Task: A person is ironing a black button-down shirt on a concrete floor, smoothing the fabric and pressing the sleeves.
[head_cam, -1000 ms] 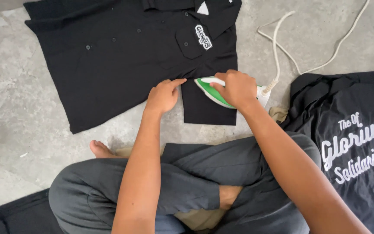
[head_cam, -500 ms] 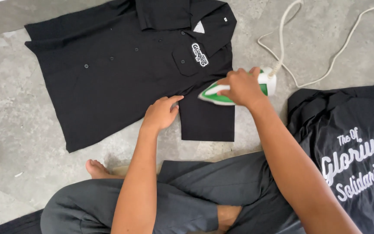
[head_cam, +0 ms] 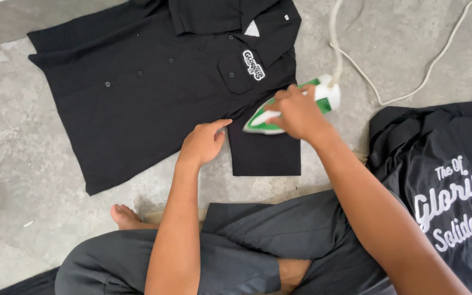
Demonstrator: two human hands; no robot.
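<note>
- Right hand [head_cam: 300, 113] closed around the handle of the iron [head_cam: 293, 107] — green and white, its tip pointing left, flat on the sleeve [head_cam: 266, 153] of the shirt [head_cam: 154, 93].
- Left hand [head_cam: 203, 143] holding nothing, palm down, fingers loosely together, pressed flat on the shirt just beside the sleeve, the fingertips near the tip of the iron but apart from it.
- Shirt black, short-sleeved, spread front up on the concrete floor [head_cam: 17, 164], collar at the top of the view, buttons in 1 row down the middle, a chest pocket with a white patch [head_cam: 252, 64] just above the iron.
- White cord [head_cam: 356, 54] coming out of the back end of the iron, running up and then curving to the right across the floor.
- Second black garment [head_cam: 443, 186] with white lettering lying crumpled at the right, well apart from the iron — touching the person's right arm or not, cannot tell.
- Legs crossed in dark grey trousers [head_cam: 258, 246] at the bottom of the view, 1 bare foot [head_cam: 129, 217] on the floor just below the shirt's lower edge.
</note>
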